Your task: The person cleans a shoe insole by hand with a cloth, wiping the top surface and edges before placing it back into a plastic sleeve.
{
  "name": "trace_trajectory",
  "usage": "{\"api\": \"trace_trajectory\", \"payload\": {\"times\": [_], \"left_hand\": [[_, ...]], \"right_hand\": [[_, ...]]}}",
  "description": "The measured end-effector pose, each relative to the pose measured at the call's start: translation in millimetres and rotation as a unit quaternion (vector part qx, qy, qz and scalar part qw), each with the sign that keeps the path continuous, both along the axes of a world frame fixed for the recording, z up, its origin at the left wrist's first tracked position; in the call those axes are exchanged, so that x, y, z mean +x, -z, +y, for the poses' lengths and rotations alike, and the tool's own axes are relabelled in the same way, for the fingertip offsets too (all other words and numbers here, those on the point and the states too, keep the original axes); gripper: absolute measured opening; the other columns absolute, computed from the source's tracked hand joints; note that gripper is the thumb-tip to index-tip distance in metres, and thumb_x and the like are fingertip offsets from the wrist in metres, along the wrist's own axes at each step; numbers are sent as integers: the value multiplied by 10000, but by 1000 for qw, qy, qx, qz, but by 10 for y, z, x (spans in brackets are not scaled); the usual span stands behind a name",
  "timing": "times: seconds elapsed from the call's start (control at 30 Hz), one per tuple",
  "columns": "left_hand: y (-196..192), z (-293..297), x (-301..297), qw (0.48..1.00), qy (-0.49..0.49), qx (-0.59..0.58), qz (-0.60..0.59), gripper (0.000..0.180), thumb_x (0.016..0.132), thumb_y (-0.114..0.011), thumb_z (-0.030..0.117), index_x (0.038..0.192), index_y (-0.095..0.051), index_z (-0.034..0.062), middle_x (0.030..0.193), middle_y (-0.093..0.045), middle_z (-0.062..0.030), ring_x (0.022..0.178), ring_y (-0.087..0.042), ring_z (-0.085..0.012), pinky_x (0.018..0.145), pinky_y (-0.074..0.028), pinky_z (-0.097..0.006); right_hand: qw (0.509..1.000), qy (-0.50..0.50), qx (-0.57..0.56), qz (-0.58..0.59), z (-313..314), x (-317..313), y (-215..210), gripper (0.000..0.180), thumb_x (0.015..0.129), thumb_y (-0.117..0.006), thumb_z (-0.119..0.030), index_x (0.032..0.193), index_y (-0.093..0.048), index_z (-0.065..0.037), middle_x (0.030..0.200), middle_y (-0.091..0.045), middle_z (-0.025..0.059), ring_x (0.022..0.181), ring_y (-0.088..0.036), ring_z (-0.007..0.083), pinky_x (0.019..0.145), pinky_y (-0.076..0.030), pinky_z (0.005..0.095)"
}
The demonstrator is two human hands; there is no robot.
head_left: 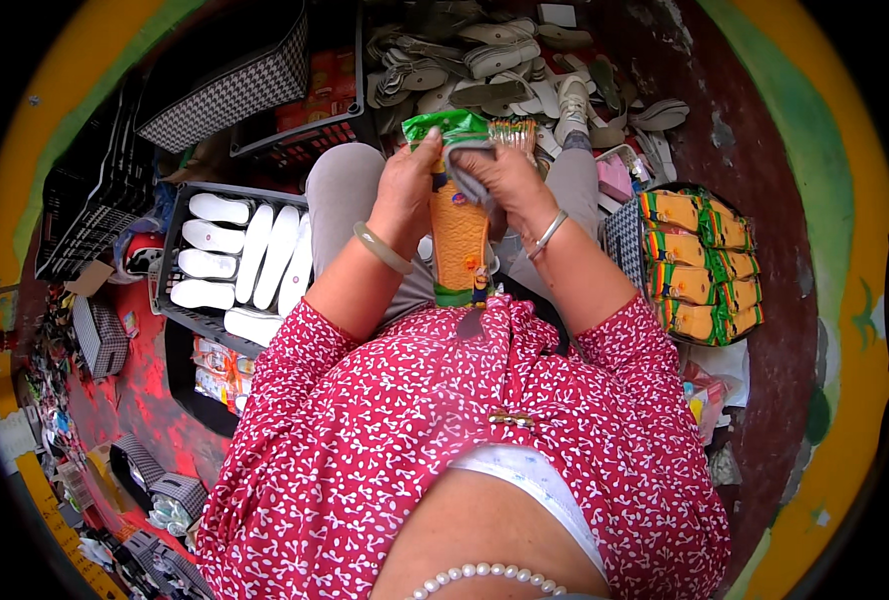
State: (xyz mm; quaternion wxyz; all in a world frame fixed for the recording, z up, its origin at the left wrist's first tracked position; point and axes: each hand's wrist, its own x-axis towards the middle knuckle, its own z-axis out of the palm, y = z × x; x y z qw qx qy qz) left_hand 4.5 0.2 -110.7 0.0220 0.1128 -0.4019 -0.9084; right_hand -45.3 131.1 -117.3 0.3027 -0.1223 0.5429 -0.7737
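Note:
Upright between my hands, in front of my lap, is a clear and green plastic packet with a tan-orange insole [459,238] inside. My left hand [410,195] is closed on the upper left edge of the packet, thumb near the green top. In my right hand [517,188] is a folded grey piece [471,172], cloth-like, pressed against the packet's upper right side. It hides part of the insole and some of my right fingers. Just behind that hand, the ends of several colourful packets [513,132] show.
At left stands a dark crate of white insoles [257,255]. A patterned basket [625,240] at right holds several packets of yellow insoles [700,265]. Ahead lies a heap of loose insoles [485,60]. A black crate [363,125] and a checked bin [230,95] stand at far left.

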Motion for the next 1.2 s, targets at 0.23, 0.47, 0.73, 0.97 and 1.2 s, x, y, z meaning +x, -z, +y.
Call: {"api": "trace_trajectory", "payload": {"times": [0.23, 0.47, 0.73, 0.97, 1.2], "left_hand": [[189, -182, 4, 993, -109, 3, -41, 263, 941, -467, 251, 927, -551, 2, 830, -620, -93, 714, -610, -184, 685, -509, -319], [157, -391, -27, 992, -102, 68, 16, 323, 951, -434, 267, 1053, -540, -21, 955, -628, -137, 840, -629, -246, 776, -513, -368], [131, -610, -141, 993, -104, 22, 48, 369, 954, -412, 262, 1114, -508, -56, 1025, -606, -180, 919, -612, -294, 835, -498, -417], [191, -981, -233, 974, -191, 124, 12, 361, 978, -344, 237, 1091, -458, -86, 1053, -554, -219, 954, -579, -337, 862, -480, -470], [221, -862, -253, 970, -208, 122, -1, 420, 982, -307, 273, 1176, -431, -77, 1117, -541, -238, 1025, -552, -368, 912, -446, -479]], "right_hand": [[975, -131, 1, -182, 99, 473, 187, 293, 777, -692, -105, 1030, -607, 16, 912, -650, 56, 786, -616, 132, 709, -491, 254], [964, -207, 157, -53, 277, 528, 225, 276, 744, -703, -96, 983, -639, 27, 881, -653, 60, 774, -611, 126, 711, -483, 242], [958, -224, 164, -74, 333, 522, 169, 293, 789, -683, -183, 975, -624, 36, 855, -646, 46, 733, -602, 115, 680, -482, 233], [973, -53, -65, -216, 644, 193, 395, 514, 795, -621, -463, 1031, -576, -8, 931, -633, 65, 797, -612, 157, 735, -506, 294], [999, -50, 0, -11, 435, 434, 158, 436, 786, -712, -236, 1106, -534, 2, 1038, -599, 68, 905, -575, 133, 815, -464, 268]]}}
